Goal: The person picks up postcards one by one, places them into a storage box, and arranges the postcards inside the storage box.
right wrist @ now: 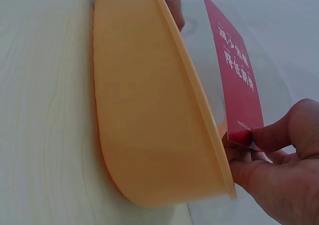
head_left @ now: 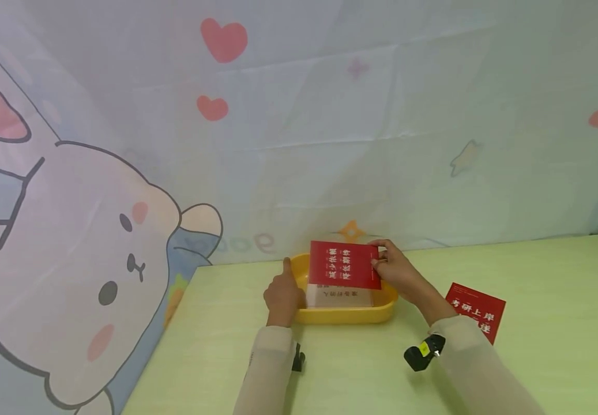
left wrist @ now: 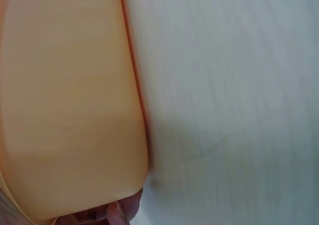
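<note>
A yellow plastic basin [head_left: 345, 316] stands on the table near the wall. My left hand [head_left: 283, 294] grips its left end; in the left wrist view the fingers [left wrist: 117, 212] show at the end of the basin's wall. Between thumb and fingers, my right hand [head_left: 396, 270] pinches a red card [head_left: 345, 265] with white Chinese characters by its right edge. The card is held over the basin. Below it, a pale card [head_left: 340, 296] with dark characters lies inside the basin, partly covered by the red one. In the right wrist view the red card [right wrist: 237, 75] tilts above the rim.
Another red card [head_left: 477, 311] with white characters lies on the light green table [head_left: 548, 300] to the right, partly behind my right forearm. A fabric backdrop [head_left: 299, 144] with a cartoon rabbit and hearts hangs behind the table's far edge.
</note>
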`<action>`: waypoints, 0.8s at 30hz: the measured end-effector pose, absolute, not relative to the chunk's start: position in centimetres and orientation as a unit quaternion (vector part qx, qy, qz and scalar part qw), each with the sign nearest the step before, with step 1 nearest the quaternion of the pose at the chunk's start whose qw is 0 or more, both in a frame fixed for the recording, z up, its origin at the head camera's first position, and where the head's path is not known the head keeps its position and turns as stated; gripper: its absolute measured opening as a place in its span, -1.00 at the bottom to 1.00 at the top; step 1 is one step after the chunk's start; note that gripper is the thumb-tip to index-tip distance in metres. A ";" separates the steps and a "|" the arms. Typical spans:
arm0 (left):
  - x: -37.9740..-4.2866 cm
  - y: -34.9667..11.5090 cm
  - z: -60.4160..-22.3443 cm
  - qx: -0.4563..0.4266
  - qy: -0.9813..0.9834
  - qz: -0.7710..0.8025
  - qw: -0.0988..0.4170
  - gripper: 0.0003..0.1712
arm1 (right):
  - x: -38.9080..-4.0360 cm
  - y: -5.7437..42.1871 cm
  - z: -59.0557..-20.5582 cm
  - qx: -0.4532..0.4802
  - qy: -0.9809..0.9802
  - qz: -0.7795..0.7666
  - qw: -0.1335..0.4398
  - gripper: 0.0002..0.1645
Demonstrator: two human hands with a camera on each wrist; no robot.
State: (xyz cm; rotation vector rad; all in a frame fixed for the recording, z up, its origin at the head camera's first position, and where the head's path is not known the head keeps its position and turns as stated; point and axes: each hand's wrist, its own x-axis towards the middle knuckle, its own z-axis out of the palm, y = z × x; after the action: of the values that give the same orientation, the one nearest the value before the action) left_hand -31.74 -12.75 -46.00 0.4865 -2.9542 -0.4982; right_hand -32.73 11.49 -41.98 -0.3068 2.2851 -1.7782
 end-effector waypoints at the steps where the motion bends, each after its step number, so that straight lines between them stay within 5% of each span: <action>1: -31.7 -12.7 -46.0 0.159 -0.972 -0.165 0.054 0.05 | -32.8 11.4 -42.0 -0.103 0.780 -0.606 0.115 -0.42; 24: -31.4 -12.4 -45.5 0.153 -0.970 -0.180 0.055 0.07 | -33.2 10.0 -43.2 -0.067 0.798 -0.580 0.153 -0.35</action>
State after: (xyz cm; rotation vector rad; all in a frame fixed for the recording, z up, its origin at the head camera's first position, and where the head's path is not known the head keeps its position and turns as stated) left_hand -31.44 -12.43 -45.52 0.4659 -2.9460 -0.5480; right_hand -33.15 9.95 -43.24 -0.1925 2.2874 -1.6619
